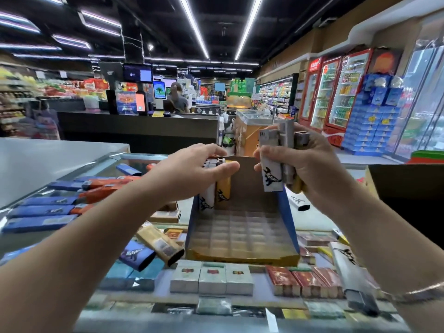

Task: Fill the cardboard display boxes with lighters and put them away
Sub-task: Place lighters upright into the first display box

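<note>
A shop spreads out behind the glass counter [101, 162] where my cardboard display box [240, 227] stands at centre frame. My left hand [192, 169] pinches the tops of the upright lighters [215, 191] in its back-left corner. My right hand [300, 162] clutches a bundle of lighters [278, 159], long axes upright, just above the box's right wall; I judge the empty slots lie down-left of it.

Bright ceiling strip lights [193, 27] overhead; wide-angle bending at edges; motion blur softens the glass desk [216, 306] foreground
</note>
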{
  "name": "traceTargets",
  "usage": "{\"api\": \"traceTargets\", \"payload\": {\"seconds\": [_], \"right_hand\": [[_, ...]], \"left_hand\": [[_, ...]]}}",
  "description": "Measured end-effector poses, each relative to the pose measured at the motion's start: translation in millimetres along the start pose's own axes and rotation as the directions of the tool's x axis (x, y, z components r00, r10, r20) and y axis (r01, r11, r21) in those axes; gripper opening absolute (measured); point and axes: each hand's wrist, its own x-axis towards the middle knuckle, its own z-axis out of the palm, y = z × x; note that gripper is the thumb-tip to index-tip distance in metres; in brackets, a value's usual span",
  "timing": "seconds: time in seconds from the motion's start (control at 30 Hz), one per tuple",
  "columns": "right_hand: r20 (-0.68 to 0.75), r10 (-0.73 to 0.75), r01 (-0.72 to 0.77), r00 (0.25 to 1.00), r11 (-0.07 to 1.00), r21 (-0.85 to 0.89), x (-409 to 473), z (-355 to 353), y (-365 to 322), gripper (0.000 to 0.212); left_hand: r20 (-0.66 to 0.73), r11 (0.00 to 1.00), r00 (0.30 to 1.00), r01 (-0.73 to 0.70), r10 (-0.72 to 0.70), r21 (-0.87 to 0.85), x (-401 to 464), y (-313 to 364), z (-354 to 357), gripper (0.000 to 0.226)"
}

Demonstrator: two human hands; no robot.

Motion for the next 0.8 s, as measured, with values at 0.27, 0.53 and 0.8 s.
{"api": "traceTargets", "payload": {"seconds": [0.27,0.53,0.8], "right_hand": [[0.172,-0.009,0.038,0.985,0.986,-0.164,-6,16,13,0.021],[0.186,-0.015,0.058,0.982,0.972,-0.228,-8,23,20,0.012],[0.042,0.006,-0.001,0.999,0.994,-0.107,-8,20,19,0.009]], "left_hand": [[-0.124,0.941,0.966,-0.249,0.225,-0.228,-9,20,-9,0.019],[-0.03,0.905,0.987,-0.158,0.159,-0.396,-10,21,-13,0.011],[0.029,0.967,0.988,-0.143,0.153,-0.212,-14,8,-38,0.014]]}}
